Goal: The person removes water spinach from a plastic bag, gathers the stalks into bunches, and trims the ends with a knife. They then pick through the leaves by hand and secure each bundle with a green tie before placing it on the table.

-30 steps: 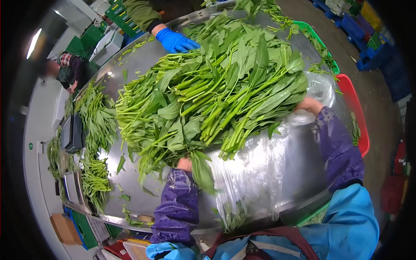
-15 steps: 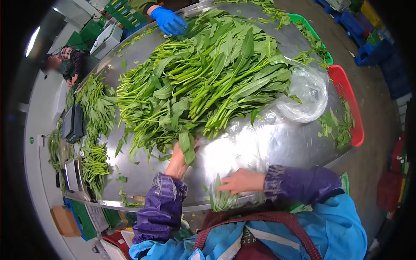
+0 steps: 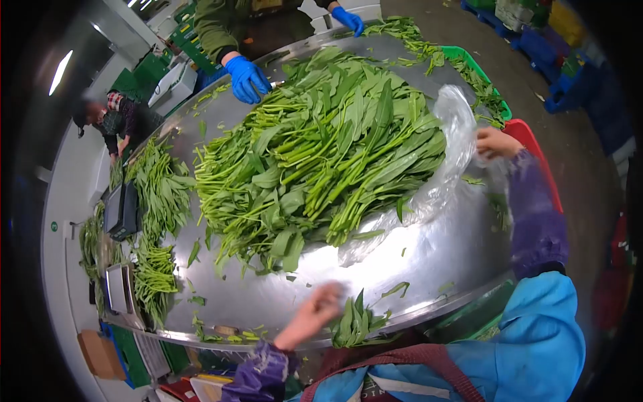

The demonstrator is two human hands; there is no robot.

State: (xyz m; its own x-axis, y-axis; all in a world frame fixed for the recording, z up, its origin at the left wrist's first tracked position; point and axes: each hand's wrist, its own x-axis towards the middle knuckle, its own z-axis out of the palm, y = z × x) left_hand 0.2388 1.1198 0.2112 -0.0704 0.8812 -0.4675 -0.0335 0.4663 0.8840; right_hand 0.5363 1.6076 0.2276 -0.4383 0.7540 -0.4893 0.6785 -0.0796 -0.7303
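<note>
Head view: with left hand (image 3: 315,315) half-open, seemingly empty, near loose leaves (image 3: 355,323); right hand (image 3: 495,143) part-curled beside plastic film (image 3: 458,124), hold unclear. Could drag greens (image 3: 335,147) by snagging film.

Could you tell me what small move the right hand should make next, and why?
Probably the right hand should ease the plastic film outward and flatten it: the film lies crumpled along the edge of the leafy pile, and the hand is beside it.

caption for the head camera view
Left hand and right hand near leafy greens on a metal table, a co-worker's blue glove opposite.
</note>
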